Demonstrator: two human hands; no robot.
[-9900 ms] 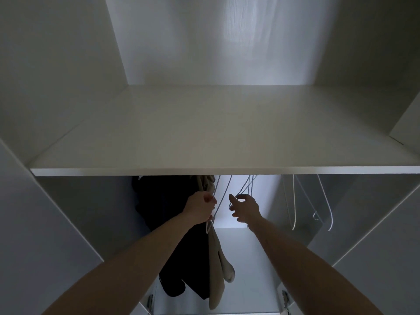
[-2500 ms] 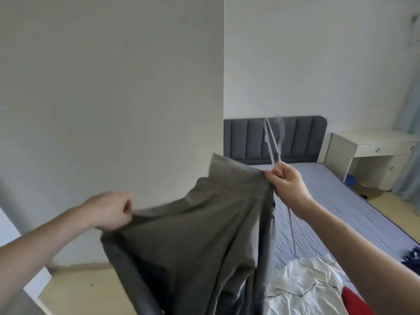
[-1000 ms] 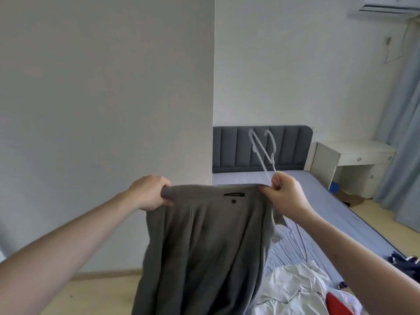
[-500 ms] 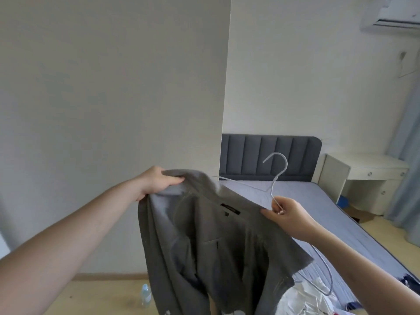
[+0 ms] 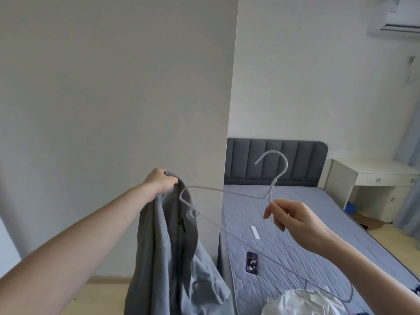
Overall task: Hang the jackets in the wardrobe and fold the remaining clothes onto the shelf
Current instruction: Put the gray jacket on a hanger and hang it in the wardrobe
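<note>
Beside a white wardrobe panel, the left hand grips the collar of a grey fabric jacket, which hangs below it. The right hand pinches the neck of a thin white wire hanger, whose left end touches the jacket. Behind lies a blue quilted bed bearing a white garment.

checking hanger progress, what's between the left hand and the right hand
In the head view, the thin white wire hanger spans the gap from the right hand to the grey jacket gripped by the left hand.
</note>
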